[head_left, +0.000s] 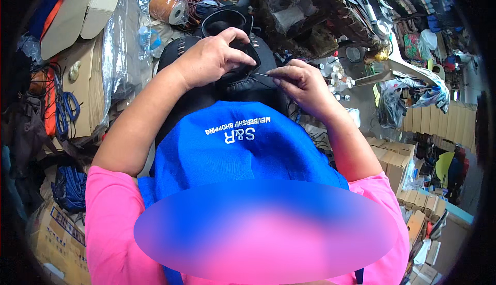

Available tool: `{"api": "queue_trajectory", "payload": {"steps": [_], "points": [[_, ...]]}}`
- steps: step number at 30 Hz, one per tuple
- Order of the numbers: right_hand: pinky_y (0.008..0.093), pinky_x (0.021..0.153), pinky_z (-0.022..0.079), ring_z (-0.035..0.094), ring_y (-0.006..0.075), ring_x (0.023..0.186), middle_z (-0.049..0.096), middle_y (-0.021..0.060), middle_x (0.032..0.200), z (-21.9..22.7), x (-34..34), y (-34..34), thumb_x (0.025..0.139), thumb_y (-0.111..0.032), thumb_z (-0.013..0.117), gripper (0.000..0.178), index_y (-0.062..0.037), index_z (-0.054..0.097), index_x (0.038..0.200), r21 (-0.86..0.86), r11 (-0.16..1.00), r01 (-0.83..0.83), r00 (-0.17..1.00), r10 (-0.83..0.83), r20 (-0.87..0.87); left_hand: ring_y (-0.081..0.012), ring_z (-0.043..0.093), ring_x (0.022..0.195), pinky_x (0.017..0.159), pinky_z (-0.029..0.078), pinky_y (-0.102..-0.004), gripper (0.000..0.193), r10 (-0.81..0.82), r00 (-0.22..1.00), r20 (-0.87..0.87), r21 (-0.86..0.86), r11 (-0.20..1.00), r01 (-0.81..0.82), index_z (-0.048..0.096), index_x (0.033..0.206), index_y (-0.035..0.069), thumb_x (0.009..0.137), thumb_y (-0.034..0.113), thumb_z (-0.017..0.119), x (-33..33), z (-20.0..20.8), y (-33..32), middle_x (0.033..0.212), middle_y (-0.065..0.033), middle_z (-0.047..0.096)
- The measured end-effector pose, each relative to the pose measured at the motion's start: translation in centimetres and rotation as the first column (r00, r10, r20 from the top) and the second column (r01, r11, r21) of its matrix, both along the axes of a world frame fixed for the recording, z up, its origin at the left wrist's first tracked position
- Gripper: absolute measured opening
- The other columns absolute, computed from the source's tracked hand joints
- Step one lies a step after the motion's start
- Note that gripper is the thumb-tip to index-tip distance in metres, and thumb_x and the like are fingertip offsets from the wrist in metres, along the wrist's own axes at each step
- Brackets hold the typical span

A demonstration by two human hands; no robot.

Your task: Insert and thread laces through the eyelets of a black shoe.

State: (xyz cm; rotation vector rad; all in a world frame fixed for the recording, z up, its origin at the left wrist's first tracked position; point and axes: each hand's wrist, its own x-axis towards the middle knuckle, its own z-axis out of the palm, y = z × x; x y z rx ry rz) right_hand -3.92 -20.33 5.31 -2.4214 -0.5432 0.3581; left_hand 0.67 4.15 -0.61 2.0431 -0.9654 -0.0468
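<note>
A black shoe (236,84) with stitches along its edge rests at my lap, its opening facing up. My left hand (217,57) holds it from the left, with forefinger and thumb curved at the opening's edge; the other fingers are mostly hidden. On the right, my right hand (306,84) pinches a thin needle (262,74) between thumb and fingertips. The needle points left, its far end at the shoe's stitched edge. Just beyond my left hand, a black rounded collar (226,19) stands up; I cannot tell whether it belongs to the same shoe.
A blue apron (243,156) covers my lap. Blue-handled scissors (67,110) hang at the left by flattened cardboard (85,86). An orange spool (168,9) lies at the far side. Small bottles (338,75) stand right of my right hand, with cardboard boxes (395,158) nearer.
</note>
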Motion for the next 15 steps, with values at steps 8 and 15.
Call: {"api": "queue_trajectory", "payload": {"steps": [8, 15], "points": [[0.0384, 0.068, 0.050, 0.062, 0.0307, 0.075, 0.060, 0.0134, 0.078, 0.0, 0.6, 1.3, 0.074, -0.010, 0.064, 0.022, -0.0095, 0.071, 0.095, -0.097, 0.995, -0.010, 0.997, 0.018, 0.076, -0.0264, 0.057, 0.100, 0.082, 0.051, -0.0332, 0.031, 0.004, 0.997, -0.078, 0.014, 1.000, -0.003, 0.071, 0.096, 0.018, 0.068, 0.004, 0.074, 0.5, -0.5, 0.1, 0.110, -0.0085, 0.051], [0.0331, 0.069, 0.049, 0.061, 0.0225, 0.077, 0.061, 0.0107, 0.083, -1.5, 0.8, 1.2, 0.078, -0.010, 0.065, 0.019, -0.0068, 0.070, 0.097, -0.013, 1.000, 0.009, 0.999, -0.010, -0.032, -0.0261, 0.056, 0.100, 0.086, 0.049, -0.0338, 0.027, 0.008, 0.997, -0.079, 0.009, 1.000, -0.008, 0.070, 0.092, 0.016, 0.068, 0.005, 0.074, 0.7, -0.7, 0.1, 0.108, -0.0081, 0.051]]}}
